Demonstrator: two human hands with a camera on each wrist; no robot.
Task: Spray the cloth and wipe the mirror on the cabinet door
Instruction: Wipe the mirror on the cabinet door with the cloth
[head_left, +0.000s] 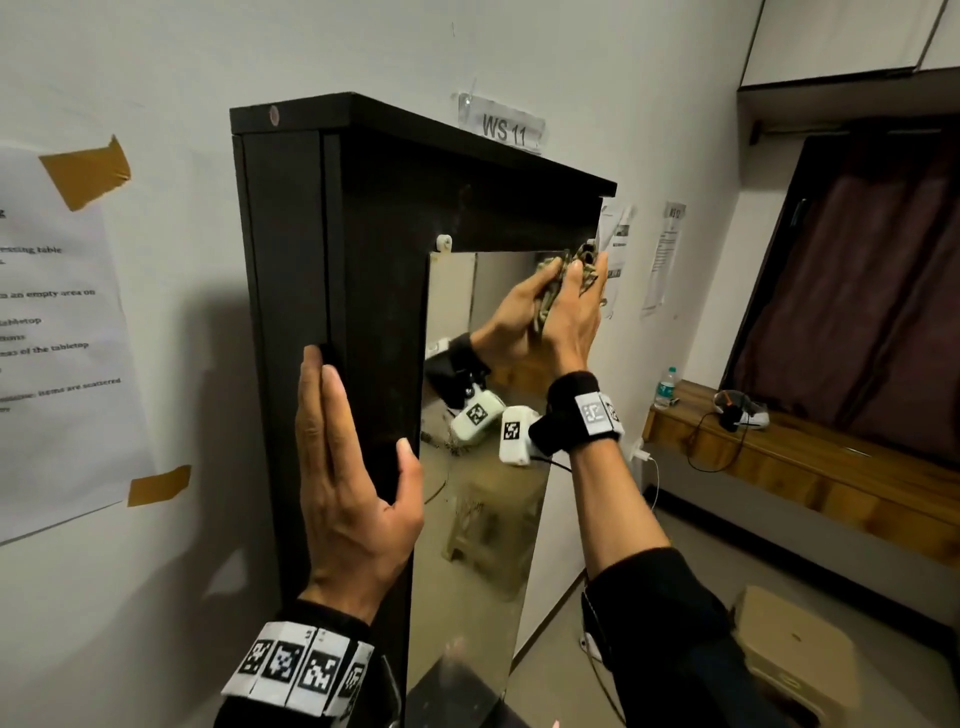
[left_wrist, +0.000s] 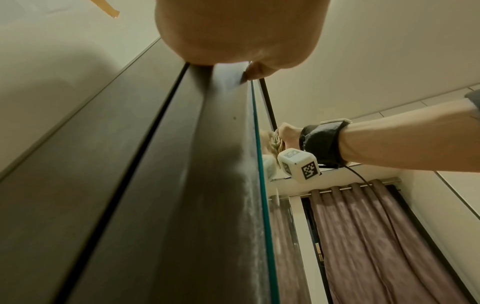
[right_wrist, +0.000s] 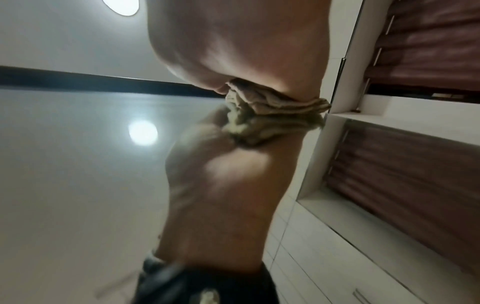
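Note:
A tall dark cabinet stands against the wall, with a mirror on its door. My left hand lies flat on the door's left edge, fingers straight along the side and thumb on the front beside the glass. In the left wrist view only the palm and thumb tip show. My right hand holds a bunched olive-beige cloth and presses it against the mirror's top right corner. The right wrist view shows the cloth squeezed between my right hand and the glass. No spray bottle is in view.
Taped papers hang on the wall to the left. At the right a wooden ledge carries a water bottle and a cabled device, in front of a dark curtain. A beige stool stands on the floor.

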